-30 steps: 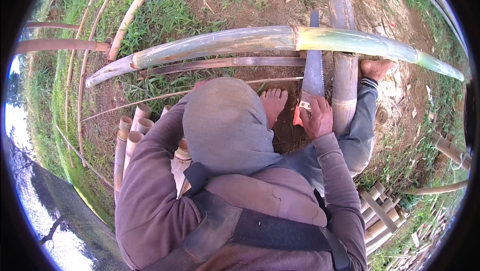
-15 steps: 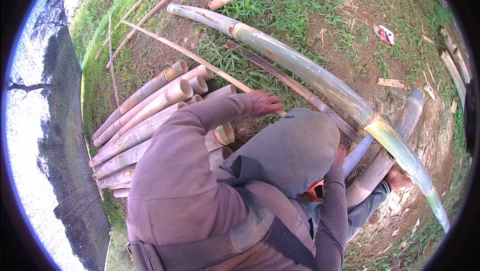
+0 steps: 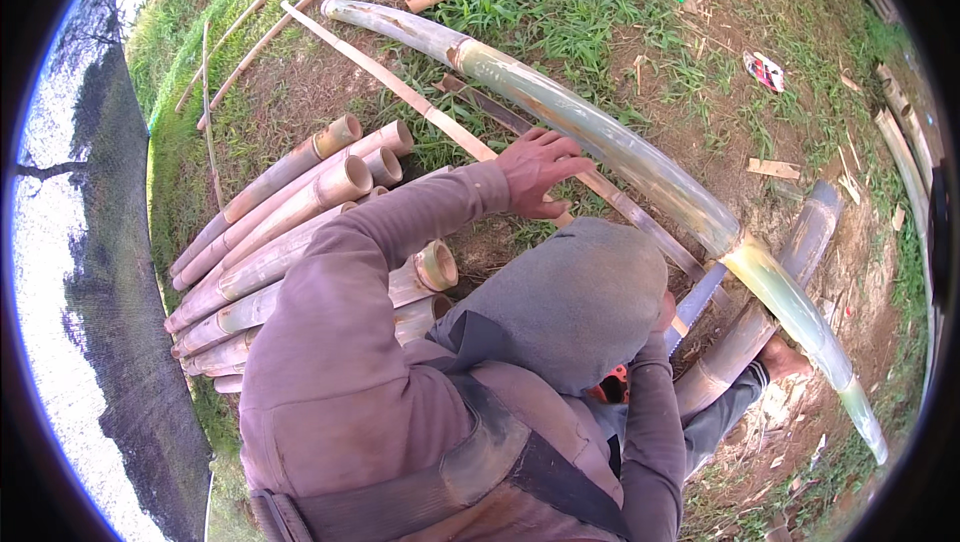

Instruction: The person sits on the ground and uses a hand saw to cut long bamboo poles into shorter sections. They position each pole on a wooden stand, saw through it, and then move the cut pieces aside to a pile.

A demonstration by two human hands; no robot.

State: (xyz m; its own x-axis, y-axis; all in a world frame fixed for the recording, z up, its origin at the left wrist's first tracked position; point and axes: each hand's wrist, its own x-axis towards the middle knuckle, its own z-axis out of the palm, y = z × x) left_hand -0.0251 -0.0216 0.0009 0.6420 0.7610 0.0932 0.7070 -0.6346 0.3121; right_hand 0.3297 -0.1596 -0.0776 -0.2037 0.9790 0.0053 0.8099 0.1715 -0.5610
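Looking down through the head view, I see the left hand point(image 3: 538, 172) spread above a long pale strip point(image 3: 400, 89), its thumb and fingers well apart. The strip runs down from the upper left and passes beneath that hand; whether the palm presses on it, I can't tell. Past the fingertips lies a thick green-grey bamboo pole point(image 3: 610, 137), with a thin dark slat point(image 3: 640, 214) just beside it.

The right hand point(image 3: 666, 310) is mostly hidden behind a rounded mass of grey cloth point(image 3: 560, 297); only its edge shows, so I can't say how tightly it closes or on what. A short pale end pokes out beside it, next to the blade of a saw point(image 3: 703, 300), whose orange handle shows lower down, near the right sleeve. The pole crosses over a dark log point(image 3: 725, 342), near a bare foot point(image 3: 787, 359). Cut bamboo tubes point(image 3: 285, 220) lie stacked by the left arm.
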